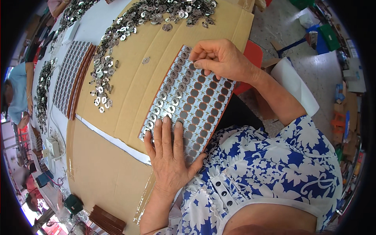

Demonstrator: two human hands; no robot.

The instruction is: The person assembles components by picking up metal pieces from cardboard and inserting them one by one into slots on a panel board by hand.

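A light-blue printed board (213,133) with rows of round dark spots lies slanted on the cardboard in front of me. Small silvery metal discs with slots (171,81) sit in rows along its left side, while the spots on the right side are bare. My left hand (169,160) rests flat on the board's near end, fingers spread, fingertips touching the lowest discs. Over the far right part of the board, my right hand (221,60) is closed, thumb and fingers pinched together. Whatever lies between those fingertips is hidden.
Loose metal discs (156,13) are heaped along the cardboard's (129,78) far and left sides. A stack of similar boards (72,78) stands at left. Brown strips (106,220) lie at the near left. Another person (20,94) works across the table. A red stool (252,55) stands at right.
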